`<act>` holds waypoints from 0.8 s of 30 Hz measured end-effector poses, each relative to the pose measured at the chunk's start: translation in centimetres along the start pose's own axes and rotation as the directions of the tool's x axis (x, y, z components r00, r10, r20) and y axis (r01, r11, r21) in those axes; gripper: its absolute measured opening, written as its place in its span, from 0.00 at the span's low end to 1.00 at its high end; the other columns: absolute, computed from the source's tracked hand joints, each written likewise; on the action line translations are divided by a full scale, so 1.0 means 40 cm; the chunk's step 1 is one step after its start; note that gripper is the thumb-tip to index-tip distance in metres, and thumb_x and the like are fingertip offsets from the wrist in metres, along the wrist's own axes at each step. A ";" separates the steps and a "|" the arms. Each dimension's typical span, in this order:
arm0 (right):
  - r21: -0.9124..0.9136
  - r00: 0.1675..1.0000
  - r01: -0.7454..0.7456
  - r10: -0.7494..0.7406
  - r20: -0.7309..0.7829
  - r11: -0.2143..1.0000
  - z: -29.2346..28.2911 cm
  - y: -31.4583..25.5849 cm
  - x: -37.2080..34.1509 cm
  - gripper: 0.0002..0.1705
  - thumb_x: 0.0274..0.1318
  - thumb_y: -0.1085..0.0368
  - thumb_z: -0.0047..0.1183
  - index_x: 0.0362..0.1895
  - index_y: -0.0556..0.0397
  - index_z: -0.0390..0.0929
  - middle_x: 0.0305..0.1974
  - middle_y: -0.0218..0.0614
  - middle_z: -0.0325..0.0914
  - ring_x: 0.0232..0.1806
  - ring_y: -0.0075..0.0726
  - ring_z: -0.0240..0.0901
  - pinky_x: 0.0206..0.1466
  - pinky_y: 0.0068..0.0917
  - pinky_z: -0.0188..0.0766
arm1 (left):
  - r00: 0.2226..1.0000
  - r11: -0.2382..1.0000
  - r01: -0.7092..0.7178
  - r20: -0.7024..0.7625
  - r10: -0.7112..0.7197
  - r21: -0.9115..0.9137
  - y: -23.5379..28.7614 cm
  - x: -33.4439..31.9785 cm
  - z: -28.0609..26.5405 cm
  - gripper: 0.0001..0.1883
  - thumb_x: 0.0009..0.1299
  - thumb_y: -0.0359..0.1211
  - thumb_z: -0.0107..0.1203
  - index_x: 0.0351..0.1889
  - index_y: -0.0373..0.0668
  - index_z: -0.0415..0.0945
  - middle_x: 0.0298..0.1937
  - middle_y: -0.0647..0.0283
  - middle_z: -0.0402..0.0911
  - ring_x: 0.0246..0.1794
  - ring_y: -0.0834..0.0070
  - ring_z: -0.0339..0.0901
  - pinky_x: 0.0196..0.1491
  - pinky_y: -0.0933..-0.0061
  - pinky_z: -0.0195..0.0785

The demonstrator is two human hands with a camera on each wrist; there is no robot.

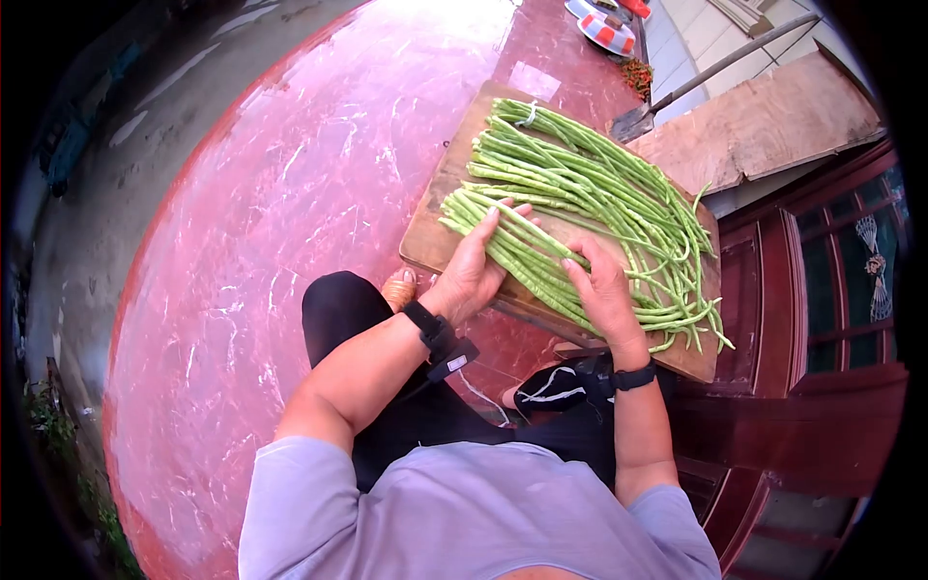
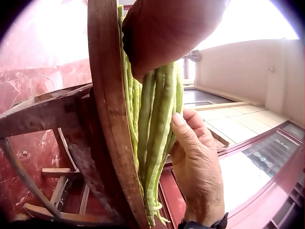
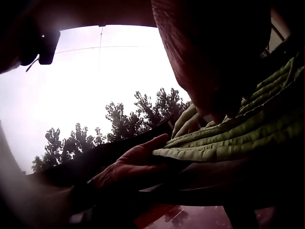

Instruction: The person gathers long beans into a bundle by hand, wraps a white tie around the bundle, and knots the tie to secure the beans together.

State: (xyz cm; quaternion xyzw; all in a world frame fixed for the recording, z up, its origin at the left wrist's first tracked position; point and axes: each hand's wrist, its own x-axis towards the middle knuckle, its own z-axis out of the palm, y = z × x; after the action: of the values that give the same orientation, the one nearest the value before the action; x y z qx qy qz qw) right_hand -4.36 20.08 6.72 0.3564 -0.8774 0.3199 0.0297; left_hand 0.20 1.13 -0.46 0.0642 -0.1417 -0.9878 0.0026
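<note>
Long green beans lie over a wooden tabletop (image 1: 432, 239) in front of me. My left hand (image 1: 471, 271) holds a bunch of long beans (image 1: 537, 271) near one end, along the table's near side, its thumb on top. Farther along the same bunch, my right hand (image 1: 606, 290) pinches beans between thumb and fingers. In the left wrist view the right thumb (image 2: 178, 119) presses on the bean pods (image 2: 162, 112). The right wrist view is dark, with the left hand (image 3: 131, 167) under the bean ends. A larger pile of long beans (image 1: 580, 169) lies beyond, tied at one end.
A wooden board (image 1: 773, 121) leans at the right, with a shovel (image 1: 635, 124) beside it. Dark red doors (image 1: 754, 309) stand close on the right. Bowls (image 1: 607, 35) and red peppers (image 1: 637, 77) are on the red floor (image 1: 261, 261) at the back. My knees are under the table's near edge.
</note>
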 end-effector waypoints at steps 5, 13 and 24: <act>0.097 1.000 -0.025 0.026 -0.011 0.995 0.018 0.025 -0.027 0.11 0.56 0.69 0.56 0.44 0.55 0.75 0.40 0.44 0.77 0.45 0.52 0.73 0.50 0.41 0.68 | 0.998 0.998 -0.038 0.048 0.036 0.052 0.006 -0.025 0.039 0.21 0.76 0.42 0.51 0.64 0.47 0.65 0.66 0.55 0.71 0.67 0.58 0.67 0.69 0.50 0.61; -0.008 0.997 0.030 -0.030 -0.070 1.000 0.018 0.017 -0.039 0.11 0.53 0.69 0.59 0.43 0.55 0.78 0.39 0.42 0.75 0.45 0.50 0.72 0.49 0.38 0.69 | 0.997 0.994 -0.039 0.074 0.032 0.101 0.010 -0.024 0.037 0.17 0.74 0.45 0.55 0.54 0.48 0.70 0.55 0.59 0.77 0.63 0.61 0.71 0.67 0.51 0.64; -0.121 0.975 0.100 -0.122 -0.188 0.988 0.050 -0.006 -0.056 0.16 0.47 0.72 0.63 0.44 0.50 0.81 0.39 0.39 0.77 0.45 0.47 0.74 0.48 0.39 0.71 | 1.000 0.994 0.000 -0.001 0.000 0.106 0.011 -0.023 0.027 0.19 0.70 0.47 0.60 0.46 0.43 0.74 0.45 0.63 0.79 0.53 0.67 0.75 0.61 0.58 0.69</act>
State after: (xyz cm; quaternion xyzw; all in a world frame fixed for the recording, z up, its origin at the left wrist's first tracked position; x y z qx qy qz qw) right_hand -2.18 20.18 4.63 0.3696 -0.8653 0.3022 0.1530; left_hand 0.96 1.03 0.80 0.0649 -0.1939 -0.9789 -0.0009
